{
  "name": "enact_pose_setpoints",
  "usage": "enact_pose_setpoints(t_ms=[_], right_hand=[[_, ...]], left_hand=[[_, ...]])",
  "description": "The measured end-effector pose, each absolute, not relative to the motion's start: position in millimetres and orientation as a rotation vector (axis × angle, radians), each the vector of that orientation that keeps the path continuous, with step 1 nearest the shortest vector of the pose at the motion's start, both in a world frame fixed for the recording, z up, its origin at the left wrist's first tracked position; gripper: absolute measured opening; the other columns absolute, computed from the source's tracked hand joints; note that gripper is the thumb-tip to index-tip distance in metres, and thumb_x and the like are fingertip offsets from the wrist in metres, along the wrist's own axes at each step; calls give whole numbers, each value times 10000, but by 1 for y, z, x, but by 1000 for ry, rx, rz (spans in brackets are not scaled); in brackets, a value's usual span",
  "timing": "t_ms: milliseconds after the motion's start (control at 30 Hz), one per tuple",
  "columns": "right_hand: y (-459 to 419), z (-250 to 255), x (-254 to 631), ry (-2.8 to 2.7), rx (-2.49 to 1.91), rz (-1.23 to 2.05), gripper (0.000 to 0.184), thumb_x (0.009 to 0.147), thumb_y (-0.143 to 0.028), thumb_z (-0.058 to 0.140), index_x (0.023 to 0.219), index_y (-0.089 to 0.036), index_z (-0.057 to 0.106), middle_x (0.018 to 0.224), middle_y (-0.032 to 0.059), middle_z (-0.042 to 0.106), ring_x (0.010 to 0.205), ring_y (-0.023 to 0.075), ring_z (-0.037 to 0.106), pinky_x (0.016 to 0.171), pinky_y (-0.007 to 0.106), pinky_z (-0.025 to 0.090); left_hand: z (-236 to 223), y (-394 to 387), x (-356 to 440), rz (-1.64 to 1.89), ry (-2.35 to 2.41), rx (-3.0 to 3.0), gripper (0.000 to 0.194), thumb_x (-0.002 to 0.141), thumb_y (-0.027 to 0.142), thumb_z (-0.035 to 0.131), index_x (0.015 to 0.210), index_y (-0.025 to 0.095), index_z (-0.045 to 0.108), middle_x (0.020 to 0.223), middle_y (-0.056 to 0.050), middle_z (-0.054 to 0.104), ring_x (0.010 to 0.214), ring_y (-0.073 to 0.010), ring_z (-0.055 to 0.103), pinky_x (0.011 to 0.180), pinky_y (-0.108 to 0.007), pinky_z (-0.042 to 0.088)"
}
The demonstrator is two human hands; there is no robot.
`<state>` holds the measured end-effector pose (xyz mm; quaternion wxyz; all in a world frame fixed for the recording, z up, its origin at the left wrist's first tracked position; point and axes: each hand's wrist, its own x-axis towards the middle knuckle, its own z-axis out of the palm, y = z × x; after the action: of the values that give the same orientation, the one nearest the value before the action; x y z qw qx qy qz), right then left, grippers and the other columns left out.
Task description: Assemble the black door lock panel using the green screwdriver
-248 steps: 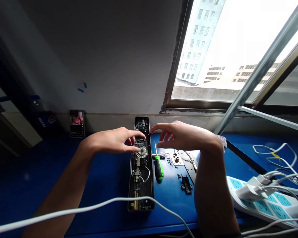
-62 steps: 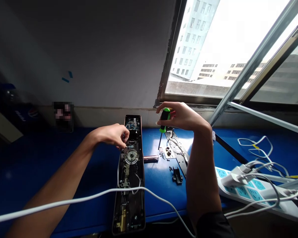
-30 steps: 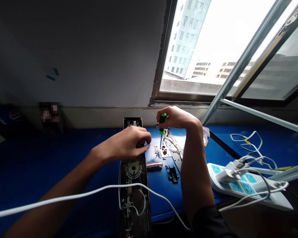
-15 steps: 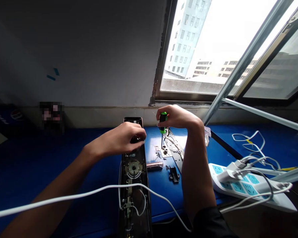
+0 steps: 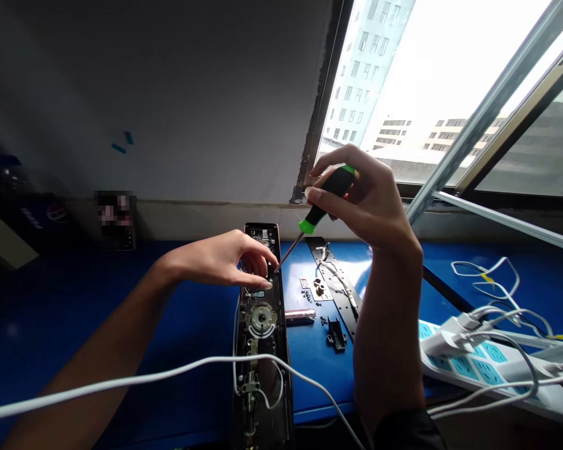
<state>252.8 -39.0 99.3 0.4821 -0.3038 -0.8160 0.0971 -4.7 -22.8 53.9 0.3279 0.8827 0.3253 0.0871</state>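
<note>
A long black electronic door lock body (image 5: 261,375) lies open on the blue table, with a round metal disc, a circuit board and a white wire showing inside. My right hand (image 5: 361,194) grips the black and green handle of a screwdriver (image 5: 316,209). The screwdriver slants down to the left, its tip at the lock's right inner edge, close to my left fingertips. Over the upper part of the lock is my left hand (image 5: 229,259), thumb and forefinger apart, other fingers curled. It partly hides the circuit board.
Right of the lock lie a battery-like cylinder (image 5: 301,316), a black plastic bracket (image 5: 336,335), small screws (image 5: 306,296), a square metal plate (image 5: 319,289) and a long dark plate (image 5: 340,287). A white cable (image 5: 169,378) crosses in front. A power strip (image 5: 478,369) stands at right; a phone (image 5: 116,219) leans on the wall.
My right hand has lifted the screwdriver from beside the metal plate and brought its tip left to the lock. My left thumb and forefinger have spread. Earlier, the screwdriver lay on the table.
</note>
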Motion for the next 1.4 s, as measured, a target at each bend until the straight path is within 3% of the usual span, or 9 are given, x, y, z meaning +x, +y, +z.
enact_pose_setpoints(t_ms=[200,667,933,1167,1400], right_hand=[[-25,95,252,-1939,-623,146,191,882,-276,725,1063,-260,668,843,-9,599,688,143,601,566,303,539],[-20,91,246,-1867,-652,89,213,890,-334,713,1087,-260,679,835,-5,604,653,136,590,550,307,541],[-15,89,243,-1894,-658,112,259,888,-355,722,1123,-260,668,933,2,613,661,120,584,568,304,551],[-13,87,241,-1964,-652,133,269,900,-321,702,1153,-251,643,948,0,607,763,145,631,639,319,578],[-18,88,238,-1953,-658,184,224,884,-266,707,1096,-231,641,967,-6,639,764,134,639,654,325,557]], left_hand=[[46,-13,-5,308,808,2169,243,925,390,716,985,169,796,927,-67,801,858,-200,760,754,-261,583],[43,-7,-6,480,995,2094,301,753,419,864,908,169,801,885,-51,799,818,-200,738,691,-250,550],[43,-11,-3,432,977,2295,349,820,477,779,702,161,690,640,9,611,599,-124,530,538,-245,379],[39,-12,-3,328,995,2469,270,914,392,683,751,179,651,685,17,586,605,-119,478,554,-262,354],[39,-15,1,308,1068,2576,268,916,364,689,730,180,633,671,15,576,573,-114,465,530,-263,337]])
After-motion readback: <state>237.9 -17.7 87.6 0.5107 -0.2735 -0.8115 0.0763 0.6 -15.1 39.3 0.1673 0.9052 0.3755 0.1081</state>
